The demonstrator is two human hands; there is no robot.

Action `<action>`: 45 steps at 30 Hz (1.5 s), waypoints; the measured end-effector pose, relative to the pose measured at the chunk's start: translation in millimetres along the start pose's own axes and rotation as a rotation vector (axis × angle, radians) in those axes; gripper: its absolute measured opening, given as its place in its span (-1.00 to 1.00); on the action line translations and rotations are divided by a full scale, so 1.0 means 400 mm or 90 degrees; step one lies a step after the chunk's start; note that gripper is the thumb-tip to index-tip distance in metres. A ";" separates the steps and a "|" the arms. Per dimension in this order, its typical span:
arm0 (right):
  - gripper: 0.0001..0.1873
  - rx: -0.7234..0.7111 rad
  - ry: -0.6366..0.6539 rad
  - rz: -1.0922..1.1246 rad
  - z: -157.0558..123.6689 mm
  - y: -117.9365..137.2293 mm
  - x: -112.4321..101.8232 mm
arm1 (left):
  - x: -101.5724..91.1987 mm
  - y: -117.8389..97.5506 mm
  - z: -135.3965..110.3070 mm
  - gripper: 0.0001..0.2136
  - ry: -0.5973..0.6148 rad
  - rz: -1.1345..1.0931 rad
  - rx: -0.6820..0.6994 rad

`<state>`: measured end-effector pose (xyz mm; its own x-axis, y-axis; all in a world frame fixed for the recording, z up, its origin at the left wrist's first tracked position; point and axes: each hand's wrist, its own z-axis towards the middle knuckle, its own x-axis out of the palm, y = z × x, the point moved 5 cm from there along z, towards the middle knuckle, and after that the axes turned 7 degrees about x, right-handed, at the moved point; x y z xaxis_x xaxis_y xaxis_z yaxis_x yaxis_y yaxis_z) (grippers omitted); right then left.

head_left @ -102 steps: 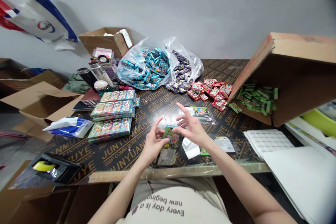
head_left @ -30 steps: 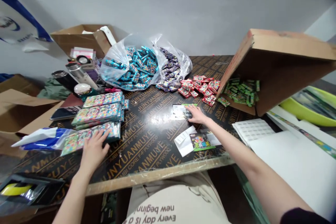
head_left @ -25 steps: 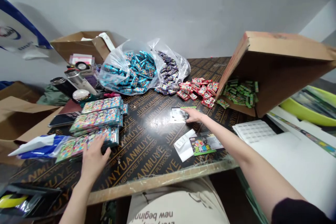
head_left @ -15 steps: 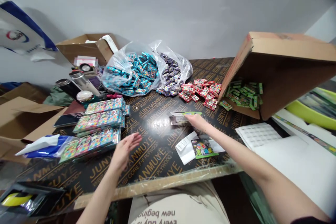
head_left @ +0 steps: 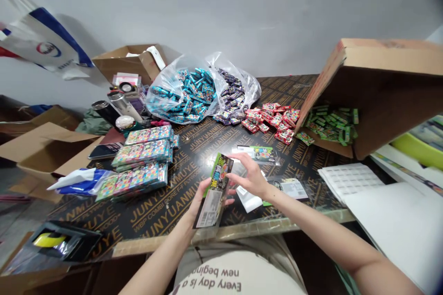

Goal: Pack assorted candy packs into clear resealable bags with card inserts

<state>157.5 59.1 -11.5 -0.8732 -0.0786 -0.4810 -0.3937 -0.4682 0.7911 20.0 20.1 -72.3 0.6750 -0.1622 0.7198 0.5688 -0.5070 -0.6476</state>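
Observation:
My left hand (head_left: 200, 197) is wrapped round a flat printed packaging bag (head_left: 213, 193), black and green with a pale panel, held tilted above the table's front edge. Its thumb lies on the bag's left side and its fingertips show at the right. My right hand (head_left: 254, 177) is at the bag's upper right edge, thumb and index finger spread apart, fingertips at or very near the bag. Beyond it a similar bag in clear plastic (head_left: 258, 153) lies flat. Another printed bag (head_left: 290, 188) and a white paper piece (head_left: 249, 202) lie under and beside my right wrist.
Clear sacks hold blue packets (head_left: 194, 97) and purple packets (head_left: 231, 94). Red packets (head_left: 273, 120) lie loose beside a tipped cardboard box (head_left: 384, 97) with green packets (head_left: 334, 124). Stacked colourful packs (head_left: 138, 179), flasks (head_left: 122, 106) and a tape dispenser (head_left: 65, 242) are left; paper sheets (head_left: 349, 179) right.
My right hand has drawn back from the flat bags toward me. A printed bag is now in my left hand, which was empty before and has moved right.

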 end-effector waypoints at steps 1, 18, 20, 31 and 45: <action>-0.50 0.037 -0.029 0.017 0.013 -0.001 -0.005 | -0.001 0.003 -0.002 -0.50 -0.008 0.013 0.008; -0.32 0.154 0.196 0.134 0.040 -0.011 0.019 | 0.003 -0.037 -0.041 -0.62 -0.042 0.287 0.096; -0.28 0.200 0.012 0.156 0.037 -0.037 0.007 | -0.011 -0.037 -0.042 -0.63 -0.074 0.287 0.106; -0.66 0.360 0.150 0.468 0.005 -0.056 0.110 | -0.039 -0.089 -0.053 -0.73 -0.126 0.549 0.214; -0.60 0.451 0.266 0.466 -0.060 -0.102 0.163 | -0.085 -0.080 -0.030 -0.65 -0.129 0.348 0.176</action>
<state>123.5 51.7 -84.1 -0.8492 -0.4850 0.2090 -0.0122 0.4136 0.9104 -27.0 31.7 -73.1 0.9615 -0.1589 0.2244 0.2002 -0.1546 -0.9675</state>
